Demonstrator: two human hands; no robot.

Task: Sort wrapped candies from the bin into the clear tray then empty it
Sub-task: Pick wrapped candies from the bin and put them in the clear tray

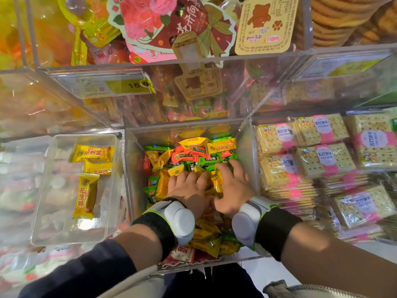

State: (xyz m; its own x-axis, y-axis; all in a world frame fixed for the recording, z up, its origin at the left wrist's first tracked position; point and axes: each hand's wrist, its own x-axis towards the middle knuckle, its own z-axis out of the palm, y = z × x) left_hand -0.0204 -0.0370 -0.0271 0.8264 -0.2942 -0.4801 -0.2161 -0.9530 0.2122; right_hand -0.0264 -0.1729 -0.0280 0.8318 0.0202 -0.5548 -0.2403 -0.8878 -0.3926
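Note:
A clear acrylic bin (pixel 247 147) in the middle holds a heap of wrapped candies (pixel 193 155) in yellow, green and orange-red. Both hands are down inside it, side by side. My left hand (pixel 189 188) lies palm-down on yellow wrappers, fingers bent into the pile. My right hand (pixel 233 188) presses beside it, fingers spread over green and yellow candies. Whether either hand grips a candy is hidden by the fingers. To the left sits the clear tray (pixel 43 211) with three yellow candies (pixel 86 194) in it.
Stacks of soda-cracker packs (pixel 322 164) fill the shelf at right. Above are more clear bins with snack packets (pixel 171 24), biscuits (pixel 343 20) and a price tag (pixel 137 84). Pale packaged goods lie blurred at far left. Both wrists wear black bands with grey devices.

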